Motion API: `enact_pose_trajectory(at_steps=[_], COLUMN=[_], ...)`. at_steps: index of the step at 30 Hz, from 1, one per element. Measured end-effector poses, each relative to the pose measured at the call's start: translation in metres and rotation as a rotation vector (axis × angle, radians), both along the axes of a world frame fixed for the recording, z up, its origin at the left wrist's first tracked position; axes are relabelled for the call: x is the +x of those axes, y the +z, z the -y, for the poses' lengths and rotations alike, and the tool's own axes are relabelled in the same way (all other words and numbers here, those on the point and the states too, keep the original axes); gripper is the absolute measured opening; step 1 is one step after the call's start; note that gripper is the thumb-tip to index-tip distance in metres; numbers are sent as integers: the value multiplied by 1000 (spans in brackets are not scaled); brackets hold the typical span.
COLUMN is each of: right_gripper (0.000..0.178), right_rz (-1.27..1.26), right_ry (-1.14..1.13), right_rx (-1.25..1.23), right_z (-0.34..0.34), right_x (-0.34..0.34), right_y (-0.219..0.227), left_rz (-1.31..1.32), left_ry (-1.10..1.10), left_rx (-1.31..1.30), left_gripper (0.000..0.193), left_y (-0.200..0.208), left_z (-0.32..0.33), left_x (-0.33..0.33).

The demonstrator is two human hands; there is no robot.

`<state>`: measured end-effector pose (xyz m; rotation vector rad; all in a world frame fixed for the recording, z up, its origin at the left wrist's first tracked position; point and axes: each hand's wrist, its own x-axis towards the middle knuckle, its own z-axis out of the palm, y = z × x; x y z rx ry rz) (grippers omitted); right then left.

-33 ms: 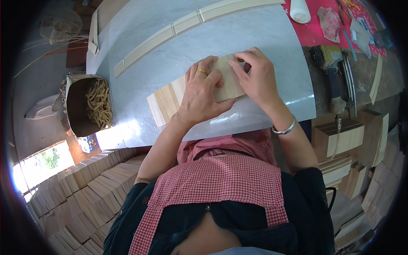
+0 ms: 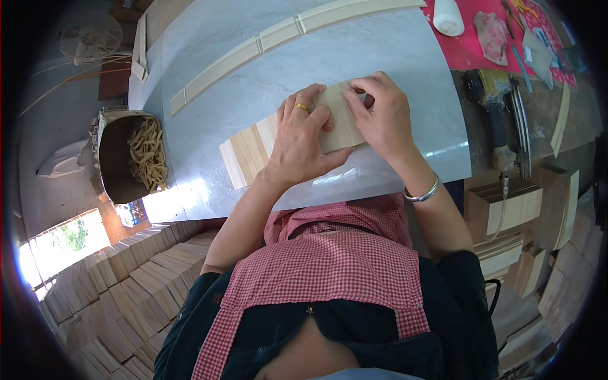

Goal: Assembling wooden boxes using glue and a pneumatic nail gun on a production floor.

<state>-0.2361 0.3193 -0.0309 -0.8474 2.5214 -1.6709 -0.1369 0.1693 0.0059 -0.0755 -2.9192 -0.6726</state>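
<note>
Wooden board (image 2: 244, 152): flat on the worktop (image 2: 392, 50), under both hands.
Left hand (image 2: 304, 130): across the board's middle, fingers bent, thumb at its near edge, grasping it.
Right hand (image 2: 383, 114): arched over the board's right end, thumb and forefinger close together; whether gripping, cannot tell.

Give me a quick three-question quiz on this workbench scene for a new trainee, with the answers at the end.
1. Multiple choice: the row of pale wooden strips lies
A) nearer the person than the wooden board
B) beyond the board
C) on top of the board

2. Fill in: the ring on the left hand, which rests on the board, is ____ in colour.

3. True or false: the silver-coloured bracelet is worn on that same arm.

Key: 1. B. 2. Gold. 3. False; it is on the right arm.
</note>
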Motion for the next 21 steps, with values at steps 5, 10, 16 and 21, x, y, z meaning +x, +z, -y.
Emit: enact_pose_trajectory(at_steps=[5, 10, 16, 21], right_gripper=[11, 10, 9, 12], right_rz=[8, -33, -79, 67], right_ry=[-80, -96, -65, 86], right_rx=[9, 47, 117, 31], right_z=[12, 15, 9, -19], right_x=[7, 9, 3, -9], right_y=[-2, 2, -1, -8], left_rz=[-35, -61, -48, -49], left_ry=[17, 26, 37, 37], left_rx=[43, 38, 24, 11], left_gripper=[41, 41, 41, 44], left_y=[-5, -8, -8, -10], left_z=[-1, -2, 0, 3], left_x=[1, 2, 2, 3])
